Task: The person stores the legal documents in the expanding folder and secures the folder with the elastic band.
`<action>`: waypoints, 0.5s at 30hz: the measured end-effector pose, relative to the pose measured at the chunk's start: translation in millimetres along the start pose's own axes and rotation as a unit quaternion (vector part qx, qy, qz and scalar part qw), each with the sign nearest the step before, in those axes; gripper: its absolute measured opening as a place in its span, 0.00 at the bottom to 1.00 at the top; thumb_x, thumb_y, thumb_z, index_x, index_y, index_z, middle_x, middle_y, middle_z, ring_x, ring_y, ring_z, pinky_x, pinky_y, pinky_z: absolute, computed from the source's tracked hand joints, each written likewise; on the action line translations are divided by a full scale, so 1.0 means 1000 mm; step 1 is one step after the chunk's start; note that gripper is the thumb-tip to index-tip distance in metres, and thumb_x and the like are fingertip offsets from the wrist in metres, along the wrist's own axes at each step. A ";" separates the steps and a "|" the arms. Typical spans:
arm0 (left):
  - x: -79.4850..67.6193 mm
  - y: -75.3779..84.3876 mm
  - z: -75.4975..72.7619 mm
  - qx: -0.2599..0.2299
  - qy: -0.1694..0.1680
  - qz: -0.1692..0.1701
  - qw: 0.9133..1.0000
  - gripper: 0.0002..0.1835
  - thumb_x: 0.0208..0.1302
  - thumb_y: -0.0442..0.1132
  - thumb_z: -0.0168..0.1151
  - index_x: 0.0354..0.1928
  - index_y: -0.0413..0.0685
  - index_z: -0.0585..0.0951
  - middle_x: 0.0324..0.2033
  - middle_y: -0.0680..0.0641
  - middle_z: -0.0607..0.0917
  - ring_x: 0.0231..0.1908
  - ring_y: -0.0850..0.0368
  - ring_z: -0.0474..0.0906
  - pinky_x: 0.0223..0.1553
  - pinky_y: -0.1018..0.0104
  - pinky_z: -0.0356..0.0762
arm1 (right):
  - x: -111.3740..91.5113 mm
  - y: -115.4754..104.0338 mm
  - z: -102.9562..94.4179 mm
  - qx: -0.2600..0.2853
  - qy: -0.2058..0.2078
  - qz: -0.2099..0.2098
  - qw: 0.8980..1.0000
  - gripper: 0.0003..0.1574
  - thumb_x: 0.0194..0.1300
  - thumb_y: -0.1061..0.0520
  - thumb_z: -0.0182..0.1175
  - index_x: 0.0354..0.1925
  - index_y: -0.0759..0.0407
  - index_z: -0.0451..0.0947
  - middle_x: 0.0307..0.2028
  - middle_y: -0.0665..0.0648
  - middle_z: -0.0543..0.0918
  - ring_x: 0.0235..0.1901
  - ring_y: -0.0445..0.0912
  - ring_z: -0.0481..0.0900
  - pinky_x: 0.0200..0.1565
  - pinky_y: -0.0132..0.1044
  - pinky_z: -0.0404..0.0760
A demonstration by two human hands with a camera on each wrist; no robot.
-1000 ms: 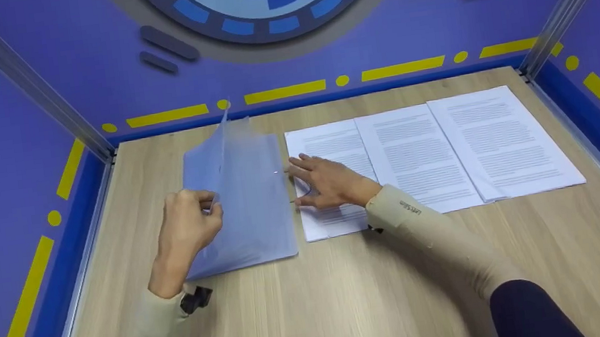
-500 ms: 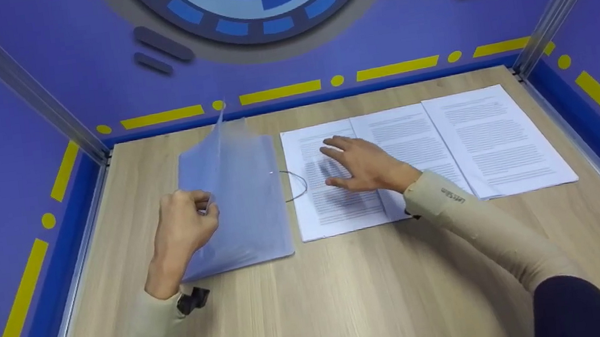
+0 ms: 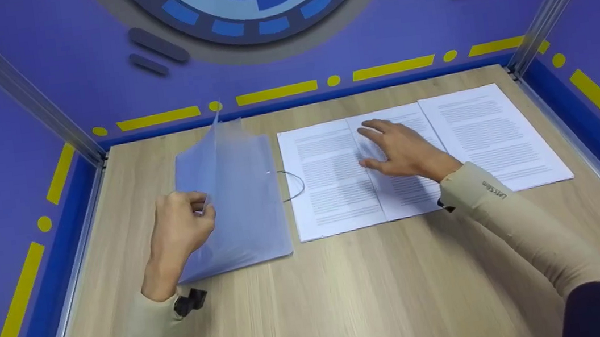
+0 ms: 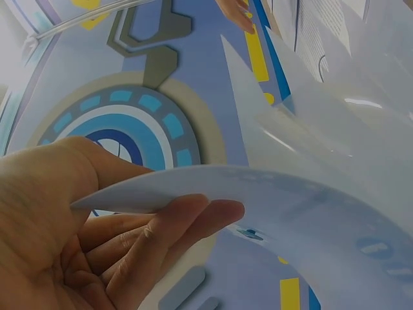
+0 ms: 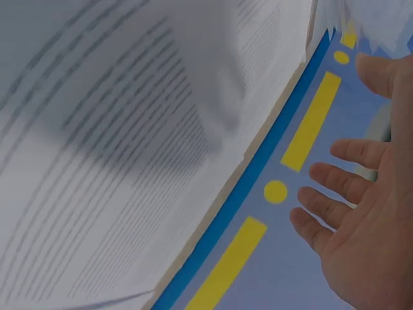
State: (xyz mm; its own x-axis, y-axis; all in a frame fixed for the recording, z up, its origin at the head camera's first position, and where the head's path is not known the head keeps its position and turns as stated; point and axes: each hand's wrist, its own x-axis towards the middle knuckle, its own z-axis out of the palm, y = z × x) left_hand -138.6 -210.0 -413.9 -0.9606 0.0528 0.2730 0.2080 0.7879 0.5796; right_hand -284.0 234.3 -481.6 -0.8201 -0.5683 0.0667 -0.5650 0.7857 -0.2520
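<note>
A translucent plastic document folder (image 3: 248, 209) lies at the left of the table, its cover lifted partway. My left hand (image 3: 180, 220) pinches the cover's edge between thumb and fingers; the left wrist view shows the bent cover (image 4: 271, 194) held there. A thin dark elastic cord (image 3: 299, 183) loops out from the folder's right edge, over the first sheet. My right hand (image 3: 403, 150) hovers over the middle printed sheet (image 3: 409, 192) with fingers spread, holding nothing. In the right wrist view its fingers (image 5: 342, 181) are apart from the paper.
Printed sheets lie in an overlapping row: a left sheet (image 3: 334, 210) beside the folder and a right sheet (image 3: 478, 129) near the far right. Patterned panels (image 3: 287, 61) enclose the wooden table (image 3: 317, 309) at the back and both sides.
My right hand has left the folder's edge and moved right, over the middle sheet, and the elastic cord now hangs loose. My left hand still holds the cover up.
</note>
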 end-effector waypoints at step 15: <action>0.001 -0.001 0.003 0.004 0.004 0.002 1.000 0.11 0.63 0.25 0.65 0.45 0.28 0.91 0.39 0.28 0.91 0.36 0.36 0.92 0.40 0.42 0.92 | -0.040 0.063 -0.038 0.026 0.029 0.095 0.995 0.52 0.76 0.34 0.62 0.81 0.63 0.61 0.80 0.69 0.62 0.78 0.70 0.61 0.76 0.72 0.61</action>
State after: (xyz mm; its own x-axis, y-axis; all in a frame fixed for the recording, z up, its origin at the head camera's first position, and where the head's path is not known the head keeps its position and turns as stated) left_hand -140.1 -208.4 -416.8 -0.9585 0.0512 0.2805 0.2098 0.7928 0.5722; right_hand -289.9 316.2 -463.4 -0.9167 -0.3938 0.0681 -0.3942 0.8632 -0.3154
